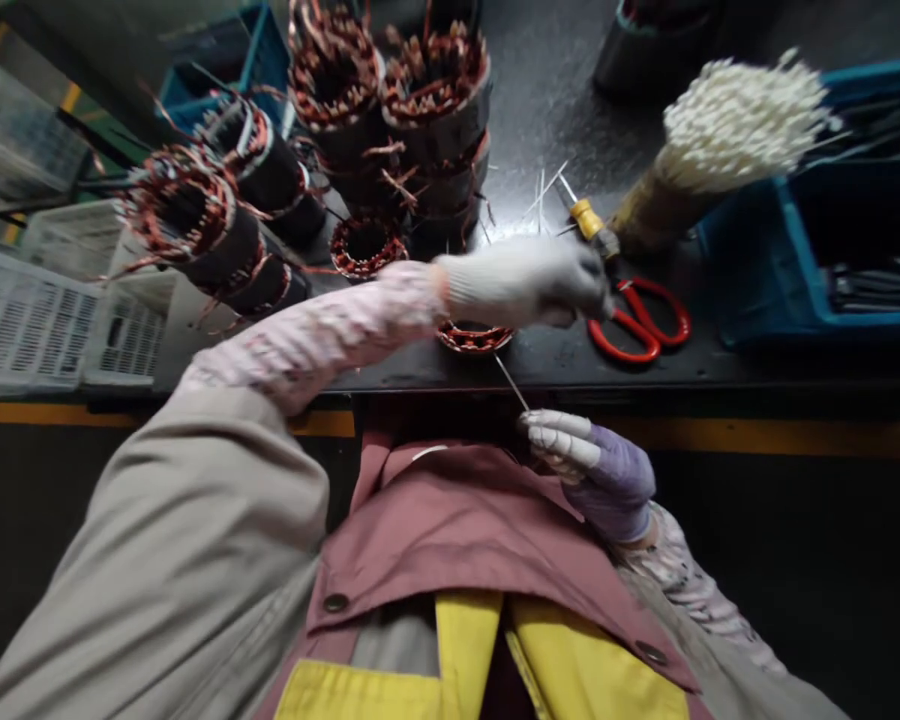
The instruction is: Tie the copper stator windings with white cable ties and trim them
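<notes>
My left hand, in a white glove with grey fingertips, stretches rightward across a copper-wound stator near the bench edge and hides most of it. Its fingers are smeared by motion beside the red-handled scissors and a yellow-and-black screwdriver; whether they grip anything cannot be made out. Low at the front, my right hand, in a purple and white glove, is closed in a pinch. Between its fingertips is the end of a thin pale cable tie, which runs up to the stator's rim.
Stacked stators with loose copper leads stand at the back left, others lean nearby. At right are a thick bundle of white cable ties and a blue bin. Thin white offcuts lie on the dark bench. White crates are at far left.
</notes>
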{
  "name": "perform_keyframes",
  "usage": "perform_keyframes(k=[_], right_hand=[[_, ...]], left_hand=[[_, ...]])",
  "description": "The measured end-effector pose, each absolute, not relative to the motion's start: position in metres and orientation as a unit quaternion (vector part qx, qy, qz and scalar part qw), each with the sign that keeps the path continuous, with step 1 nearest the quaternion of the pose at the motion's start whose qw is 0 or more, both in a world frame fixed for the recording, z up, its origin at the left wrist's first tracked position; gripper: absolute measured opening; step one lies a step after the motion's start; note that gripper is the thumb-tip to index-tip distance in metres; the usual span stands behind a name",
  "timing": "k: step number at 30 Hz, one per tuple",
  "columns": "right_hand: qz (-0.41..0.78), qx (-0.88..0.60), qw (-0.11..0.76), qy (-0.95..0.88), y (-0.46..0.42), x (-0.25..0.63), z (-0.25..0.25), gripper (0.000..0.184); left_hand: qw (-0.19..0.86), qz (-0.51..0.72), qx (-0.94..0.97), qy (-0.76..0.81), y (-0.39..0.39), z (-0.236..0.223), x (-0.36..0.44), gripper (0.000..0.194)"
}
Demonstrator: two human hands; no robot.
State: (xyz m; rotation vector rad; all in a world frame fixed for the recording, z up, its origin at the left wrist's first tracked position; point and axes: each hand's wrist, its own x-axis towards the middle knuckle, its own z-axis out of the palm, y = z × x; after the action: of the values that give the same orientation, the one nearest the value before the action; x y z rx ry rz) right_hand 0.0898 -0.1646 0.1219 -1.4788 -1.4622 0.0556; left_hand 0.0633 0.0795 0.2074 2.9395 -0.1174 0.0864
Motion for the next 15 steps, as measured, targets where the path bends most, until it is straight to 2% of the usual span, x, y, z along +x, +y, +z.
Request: perform_keyframes(k=[3, 4, 6, 8, 11, 15], right_hand=[[0.056, -0.608, 0.524, -0.594, -0.173, 0.093, 0.118, 0.035], [0.076, -0.601, 0.528, -0.595, -0.174, 0.093, 0.117, 0.037], [0.101, -0.584, 0.531, -0.606, -0.170, 0.094, 0.116, 0.039], [0.105, -0.564, 0.531, -0.624, -0.164, 0.093, 0.117, 0.040], [0.105, -0.543, 0.530, -0.642, -0.158, 0.093, 0.118, 0.039], [0.116, -0.566, 0.526, -0.624, -0.164, 0.091, 0.115, 0.037]], left_hand=[[0.150, 0.129, 0.980, -0.031, 0.117, 0.205, 0.009, 0.050], [0.142, 0.110, 0.983, -0.039, 0.125, 0.198, -0.007, 0.058], [0.093, 0.002, 0.994, -0.054, 0.130, 0.177, -0.027, 0.050], [0.078, -0.045, 0.995, -0.048, 0.124, 0.154, -0.028, 0.042], [0.099, -0.028, 0.995, 0.007, 0.108, 0.140, -0.006, 0.040], [0.095, -0.062, 0.986, 0.118, 0.088, 0.156, 0.020, 0.034]])
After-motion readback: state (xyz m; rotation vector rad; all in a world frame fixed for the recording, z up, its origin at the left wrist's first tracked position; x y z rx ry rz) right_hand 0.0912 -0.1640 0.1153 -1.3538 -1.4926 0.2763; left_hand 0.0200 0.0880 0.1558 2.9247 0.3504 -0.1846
